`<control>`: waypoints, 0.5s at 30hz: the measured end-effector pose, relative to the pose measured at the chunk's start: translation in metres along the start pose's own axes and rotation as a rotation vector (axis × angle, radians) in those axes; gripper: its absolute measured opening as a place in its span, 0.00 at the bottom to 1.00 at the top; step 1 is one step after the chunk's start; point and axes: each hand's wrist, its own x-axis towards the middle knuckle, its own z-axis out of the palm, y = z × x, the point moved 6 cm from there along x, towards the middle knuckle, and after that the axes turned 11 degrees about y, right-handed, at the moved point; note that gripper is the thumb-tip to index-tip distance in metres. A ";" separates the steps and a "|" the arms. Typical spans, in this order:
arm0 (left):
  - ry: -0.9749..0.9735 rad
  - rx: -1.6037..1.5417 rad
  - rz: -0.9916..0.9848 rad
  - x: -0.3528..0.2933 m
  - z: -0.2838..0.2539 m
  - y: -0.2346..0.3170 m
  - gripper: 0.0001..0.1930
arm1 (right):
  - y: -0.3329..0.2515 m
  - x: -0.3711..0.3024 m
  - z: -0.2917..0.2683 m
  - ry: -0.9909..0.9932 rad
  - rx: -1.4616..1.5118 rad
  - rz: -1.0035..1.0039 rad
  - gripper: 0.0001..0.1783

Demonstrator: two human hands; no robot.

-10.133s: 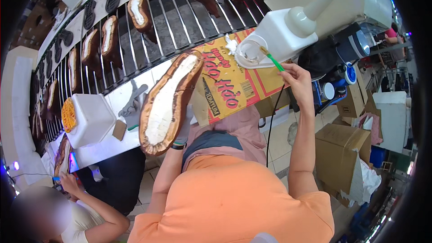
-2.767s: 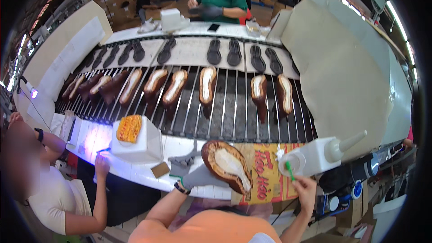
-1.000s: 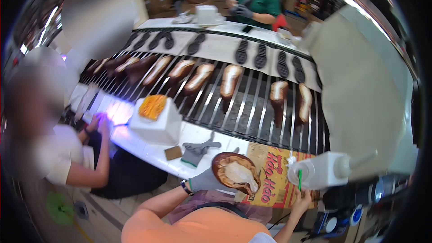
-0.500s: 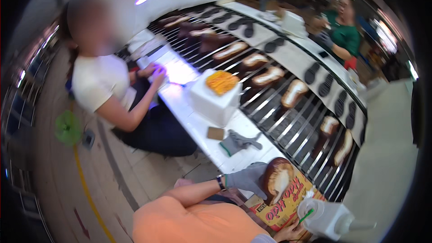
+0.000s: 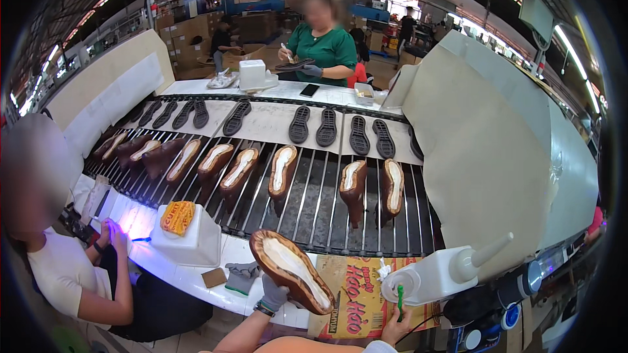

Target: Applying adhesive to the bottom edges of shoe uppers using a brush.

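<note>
My left hand (image 5: 273,293), in a grey glove, is closed around a brown lasted shoe upper (image 5: 288,263). The upper is tilted, with its pale underside facing up. On the right, my bare right hand (image 5: 396,327) grips a thin green-handled brush (image 5: 400,297). The brush's far end reaches into the round opening of a white plastic container (image 5: 428,280) with a long spout; its tip cannot be made out. Under the container and beside the upper lies a yellow and red printed cardboard sheet (image 5: 340,274).
A roller conveyor (image 5: 314,212) carries several brown uppers; dark soles (image 5: 299,124) lie on a pale strip behind. A spare grey glove (image 5: 242,276) and a white box (image 5: 190,242) are left of my hands. One person (image 5: 72,274) sits at left; another (image 5: 322,52) works opposite.
The view has swung from the left to face the conveyor. The shoe upper in my left hand now shows its whole underside. My right hand stays by the white container with the brush.
</note>
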 end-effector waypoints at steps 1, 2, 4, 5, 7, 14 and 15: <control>0.064 -0.061 -0.048 0.005 -0.002 -0.003 0.46 | 0.002 0.000 0.000 0.002 -0.007 -0.014 0.08; 0.002 -0.056 -0.052 0.009 0.002 -0.004 0.48 | 0.004 0.001 0.000 0.004 -0.014 -0.030 0.08; 0.053 -0.225 -0.142 0.019 -0.001 -0.009 0.51 | 0.010 0.002 0.001 0.000 -0.031 -0.015 0.08; 0.072 -0.231 -0.185 0.026 -0.003 -0.011 0.51 | 0.013 0.001 0.002 -0.014 -0.046 0.001 0.08; 0.195 -0.443 -0.726 0.032 -0.007 -0.038 0.50 | 0.016 0.002 0.002 -0.013 -0.058 -0.002 0.08; -0.153 -0.758 -0.966 0.052 0.015 -0.003 0.37 | 0.014 0.001 0.000 -0.012 -0.092 -0.021 0.08; -0.216 -0.718 -0.980 0.043 0.018 0.004 0.37 | 0.012 0.002 0.001 0.002 -0.086 -0.031 0.08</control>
